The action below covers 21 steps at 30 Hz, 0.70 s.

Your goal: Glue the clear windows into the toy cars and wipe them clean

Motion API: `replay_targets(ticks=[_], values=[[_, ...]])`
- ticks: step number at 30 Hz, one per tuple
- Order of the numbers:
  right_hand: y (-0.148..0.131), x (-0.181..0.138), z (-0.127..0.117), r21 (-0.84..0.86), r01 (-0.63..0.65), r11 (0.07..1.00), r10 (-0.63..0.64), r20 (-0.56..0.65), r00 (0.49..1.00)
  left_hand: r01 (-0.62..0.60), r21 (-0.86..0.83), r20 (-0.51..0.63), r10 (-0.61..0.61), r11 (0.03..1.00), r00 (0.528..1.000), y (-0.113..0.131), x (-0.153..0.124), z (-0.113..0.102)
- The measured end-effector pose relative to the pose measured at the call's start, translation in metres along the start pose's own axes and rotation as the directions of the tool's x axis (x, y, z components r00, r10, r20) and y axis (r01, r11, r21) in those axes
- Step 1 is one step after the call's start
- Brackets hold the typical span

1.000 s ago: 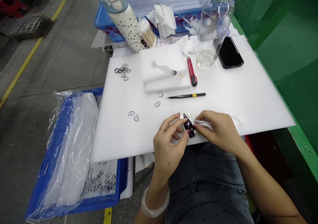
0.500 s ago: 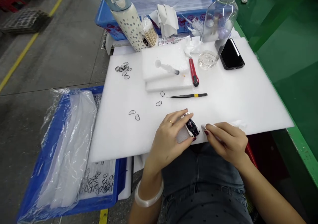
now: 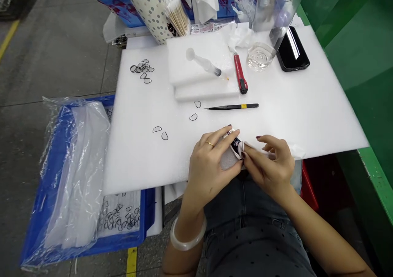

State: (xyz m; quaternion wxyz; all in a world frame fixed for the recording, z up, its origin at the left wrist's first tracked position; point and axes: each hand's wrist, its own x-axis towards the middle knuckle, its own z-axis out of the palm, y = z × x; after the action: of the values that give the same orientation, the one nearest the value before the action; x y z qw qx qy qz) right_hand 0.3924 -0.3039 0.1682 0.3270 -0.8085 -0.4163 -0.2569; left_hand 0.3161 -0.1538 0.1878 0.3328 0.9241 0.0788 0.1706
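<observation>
My left hand grips a small black-and-white toy car near the front edge of a white foam sheet. Its fingers reach along the far side and the thumb holds the near end. In my right hand, a white wiping cloth is pinched and pressed against the car's right side, hiding part of it. Beyond the hands lie black tweezers with a yellow band. Two thin black D-shaped rings are left of the tweezers' tips.
Stacked foam blocks carry a syringe. A red utility knife, clear bottle and phone are to the right. Cotton swabs and a dotted flask stand behind. At lower left is a blue tray with many rings.
My right hand has moved left and brought the cloth from beside the toy car onto it. My left hand keeps its grip on the car. The view has tilted slightly down.
</observation>
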Motion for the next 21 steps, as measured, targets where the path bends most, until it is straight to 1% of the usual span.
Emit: replay_targets(ticks=[2, 3, 5, 6, 7, 8, 9, 11, 13, 14, 16, 18, 19, 21], values=[[-0.003, 0.004, -0.002, -0.026, -0.042, 0.999, 0.042, 0.028, 0.999, 0.005, 0.001, -0.001, -0.005, 1.000, 1.000, 0.000, 0.000, 0.001], [-0.003, 0.007, -0.004, -0.025, -0.065, 0.998, 0.067, 0.073, 0.995, 0.008, 0.000, -0.003, -0.008, 1.000, 1.000, 0.000, 0.000, 0.001], [0.003, 0.018, -0.009, 0.007, -0.112, 0.994, 0.108, 0.206, 0.973, 0.013, -0.005, -0.006, -0.013, 1.000, 1.000, 0.000, -0.001, 0.002], [0.009, 0.026, -0.012, 0.031, -0.132, 0.991, 0.119, 0.267, 0.956, 0.015, -0.007, -0.005, -0.016, 1.000, 1.000, 0.000, -0.001, 0.002], [0.017, 0.036, -0.015, 0.046, -0.151, 0.987, 0.130, 0.300, 0.945, 0.017, -0.009, -0.005, -0.017, 1.000, 1.000, 0.000, -0.001, 0.002], [0.028, 0.046, -0.019, 0.042, -0.164, 0.986, 0.144, 0.296, 0.944, 0.020, -0.010, -0.005, -0.020, 1.000, 1.000, 0.000, -0.001, 0.002], [0.039, 0.058, -0.023, 0.012, -0.170, 0.985, 0.161, 0.262, 0.952, 0.025, -0.011, -0.005, -0.025, 1.000, 1.000, 0.000, -0.002, 0.002], [0.059, 0.078, -0.033, -0.116, -0.175, 0.978, 0.194, 0.172, 0.966, 0.030, -0.006, -0.013, -0.030, 1.000, 0.999, 0.000, -0.002, 0.003], [0.068, 0.090, -0.040, -0.237, -0.165, 0.957, 0.197, 0.118, 0.973, 0.026, 0.009, -0.025, -0.026, 1.000, 0.999, 0.000, -0.002, 0.005], [0.066, 0.091, -0.042, -0.248, -0.161, 0.955, 0.194, 0.114, 0.974, 0.021, 0.019, -0.037, -0.021, 1.000, 0.999, 0.000, -0.002, 0.006], [0.052, 0.082, -0.039, -0.153, -0.163, 0.975, 0.187, 0.158, 0.970, 0.007, 0.041, -0.062, -0.004, 0.999, 0.998, -0.001, -0.002, 0.008], [0.027, 0.063, -0.029, 0.004, -0.169, 0.986, 0.161, 0.281, 0.946, -0.006, 0.057, -0.069, 0.010, 0.998, 0.998, -0.004, -0.002, 0.008], [0.015, 0.053, -0.022, 0.049, -0.171, 0.984, 0.143, 0.348, 0.926, -0.013, 0.062, -0.055, 0.017, 0.998, 0.998, -0.006, -0.002, 0.007], [-0.005, 0.038, -0.009, 0.064, -0.176, 0.982, 0.134, 0.416, 0.900, -0.036, 0.061, 0.004, 0.035, 0.998, 0.999, -0.010, -0.002, 0.004]])
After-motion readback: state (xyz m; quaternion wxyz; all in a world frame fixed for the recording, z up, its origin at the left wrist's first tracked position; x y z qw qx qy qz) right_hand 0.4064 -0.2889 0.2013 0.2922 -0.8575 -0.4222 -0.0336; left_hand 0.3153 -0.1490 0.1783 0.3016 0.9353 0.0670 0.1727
